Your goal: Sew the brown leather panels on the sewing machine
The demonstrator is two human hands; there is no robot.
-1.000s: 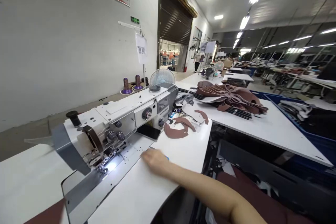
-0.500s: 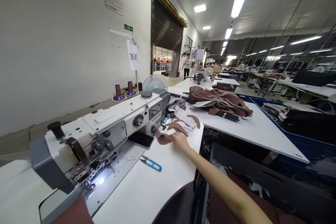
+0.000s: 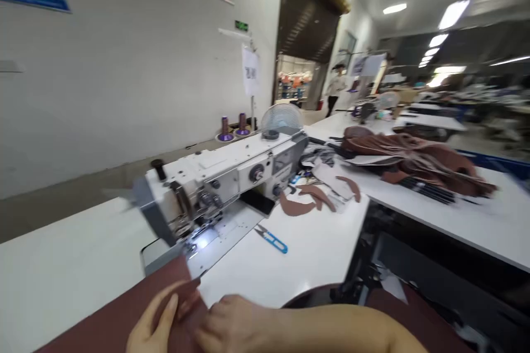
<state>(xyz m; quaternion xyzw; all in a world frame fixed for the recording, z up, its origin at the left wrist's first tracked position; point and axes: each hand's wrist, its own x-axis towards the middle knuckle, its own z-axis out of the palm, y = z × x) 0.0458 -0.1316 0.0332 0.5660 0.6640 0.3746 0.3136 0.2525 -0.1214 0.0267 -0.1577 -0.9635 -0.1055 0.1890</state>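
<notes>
Both my hands are low in the view, on a large brown leather piece (image 3: 103, 314) that lies on the white table (image 3: 314, 259) in front of the sewing machine (image 3: 232, 176). My left hand (image 3: 151, 328) has its thumb on top of the piece near its upper edge. My right hand (image 3: 234, 322) is curled, its fingers pinching the same edge where the piece bunches up beside the machine's lit needle area (image 3: 199, 240). The picture is smeared by motion.
Blue thread snips (image 3: 273, 241) lie on the table right of the machine. Small curved brown cut pieces (image 3: 308, 202) lie behind them. A heap of brown pieces (image 3: 418, 157) covers the neighbouring table. Two thread spools (image 3: 234, 126) and a small fan (image 3: 281, 118) stand behind the machine. A person (image 3: 335, 88) stands by the far doorway.
My right hand has drawn back from the small cut pieces to the near edge. My left hand has come into view. Both now hold the brown piece; the view has swung left.
</notes>
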